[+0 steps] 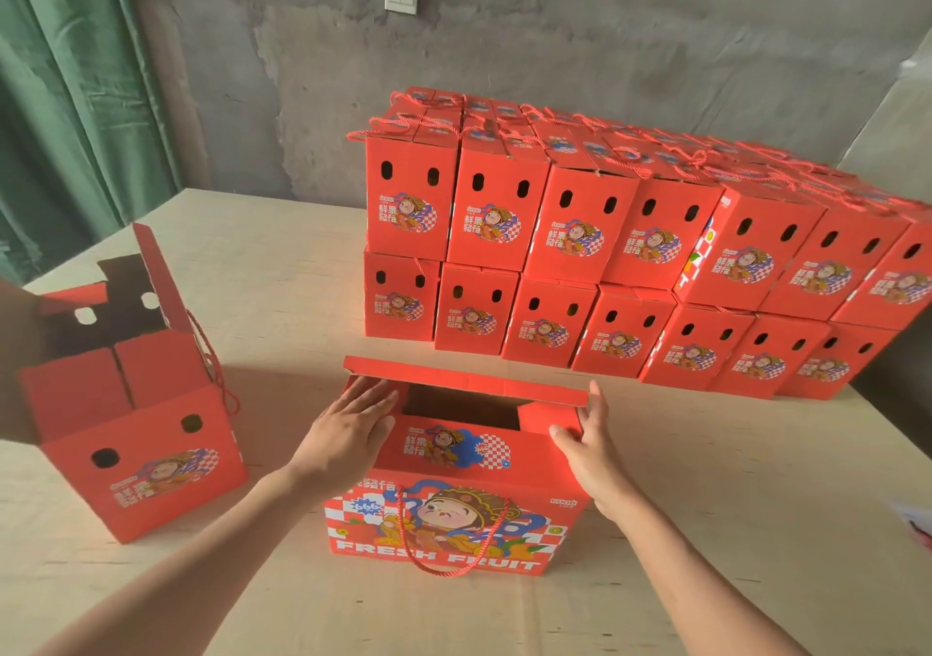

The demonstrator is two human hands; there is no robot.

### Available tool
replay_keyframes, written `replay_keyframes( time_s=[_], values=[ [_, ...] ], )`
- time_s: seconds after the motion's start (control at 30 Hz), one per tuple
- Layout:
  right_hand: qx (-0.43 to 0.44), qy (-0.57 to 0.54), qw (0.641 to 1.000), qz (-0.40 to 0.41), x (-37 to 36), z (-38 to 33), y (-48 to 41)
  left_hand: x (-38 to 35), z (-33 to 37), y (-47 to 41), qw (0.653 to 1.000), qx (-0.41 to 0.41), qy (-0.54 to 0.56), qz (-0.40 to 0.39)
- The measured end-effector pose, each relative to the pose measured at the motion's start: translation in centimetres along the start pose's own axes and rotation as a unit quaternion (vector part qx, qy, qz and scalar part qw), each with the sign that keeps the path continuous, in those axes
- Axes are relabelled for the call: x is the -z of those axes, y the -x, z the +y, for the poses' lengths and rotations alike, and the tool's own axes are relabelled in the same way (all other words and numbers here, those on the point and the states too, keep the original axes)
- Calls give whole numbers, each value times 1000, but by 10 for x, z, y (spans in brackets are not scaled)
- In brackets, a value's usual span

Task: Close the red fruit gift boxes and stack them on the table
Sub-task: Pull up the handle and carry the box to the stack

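Red fruit gift box [454, 514] — glossy printed cardboard, rectangular, rope-handled — sits on the pale wooden counter [302, 302], top unclosed, between the left hand [348, 433], flat on its left end flap, and the right hand [587, 438], fingers straight at the far flap's corner.

We've got a broad lane of bare pale wooden counter [292, 302] between the open-topped red cardboard box [136, 433] at our left and the red printed gift box [454, 504] in front. Beyond that one, only a narrow gap, then the two-tier wall of closed red gift boxes [605, 262] shuts off the far right. Near right counter lies free.
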State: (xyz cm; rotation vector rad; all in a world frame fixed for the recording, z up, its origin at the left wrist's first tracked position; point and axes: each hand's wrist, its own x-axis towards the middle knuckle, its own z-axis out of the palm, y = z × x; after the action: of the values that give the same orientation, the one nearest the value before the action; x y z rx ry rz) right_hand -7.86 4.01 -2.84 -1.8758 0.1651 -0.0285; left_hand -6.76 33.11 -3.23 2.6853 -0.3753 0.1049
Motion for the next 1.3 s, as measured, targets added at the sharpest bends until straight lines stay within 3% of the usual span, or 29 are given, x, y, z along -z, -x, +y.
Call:
replay_keyframes(
  time_s=[0.1,0.2,0.33,0.43,0.6,0.73,0.83,1.07,1.3],
  values=[
    [11,31,999,-40,4,2,-2,0,-1,3,989,39,118,80],
    [30,29,998,-50,7,1,-1,3,1,6,956,133,233,120],
    [23,-5,999,-44,9,0,0,4,1,6,953,104,259,120],
    [11,-7,998,-66,11,-2,1,5,1,5,964,78,226,117],
    [-12,43,978,-203,35,0,-4,1,0,2,973,73,175,129],
    [58,178,967,-174,34,-4,-18,8,-2,-5,982,84,137,101],
    [104,245,950,-165,30,-4,-25,21,-4,-24,995,96,5,22],
    [152,308,929,-140,32,-4,-29,36,-1,-61,977,-27,-127,-169],
    [155,297,932,-136,30,-1,-27,28,-8,-60,969,-73,-165,-167]
  ],
)
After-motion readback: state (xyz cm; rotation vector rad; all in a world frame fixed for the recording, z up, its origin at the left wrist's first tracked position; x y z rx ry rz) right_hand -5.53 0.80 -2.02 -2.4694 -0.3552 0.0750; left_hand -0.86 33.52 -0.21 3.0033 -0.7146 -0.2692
